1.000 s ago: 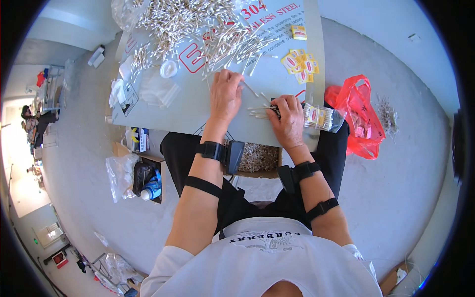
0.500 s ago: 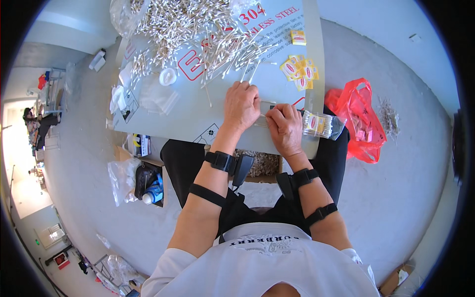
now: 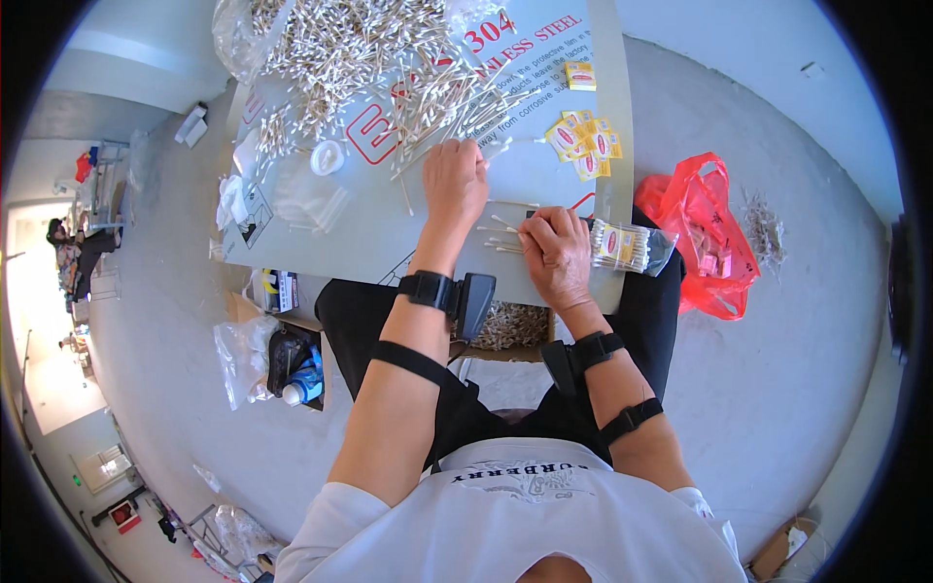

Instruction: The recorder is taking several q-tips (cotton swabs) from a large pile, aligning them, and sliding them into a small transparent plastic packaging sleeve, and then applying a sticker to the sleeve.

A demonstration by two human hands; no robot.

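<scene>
My left hand (image 3: 455,183) is at the near edge of a loose spread of cotton swabs (image 3: 437,107), its fingers curled together. Its fingertips are hidden, so what they pinch cannot be made out. Closer to me, my right hand (image 3: 557,255) is closed on several cotton swabs (image 3: 501,239) whose white tips stick out to its left. On its other side lies a clear plastic bag (image 3: 663,251) with swabs inside and a yellow label card (image 3: 616,242). Whether the fingers also grip the bag is hidden. A single swab (image 3: 514,203) lies between the hands.
A large swab heap (image 3: 350,49) covers the table's far left. Yellow cards (image 3: 585,144) lie at the right. A round white lid (image 3: 328,157) and clear bags (image 3: 309,202) lie left. A red plastic bag (image 3: 705,243) stands on the floor; a box of swabs (image 3: 510,325) sits below the table.
My left hand has moved away from my right hand, up and slightly left to the loose swabs. My right hand has stayed; the swab tips beside it now show more fully.
</scene>
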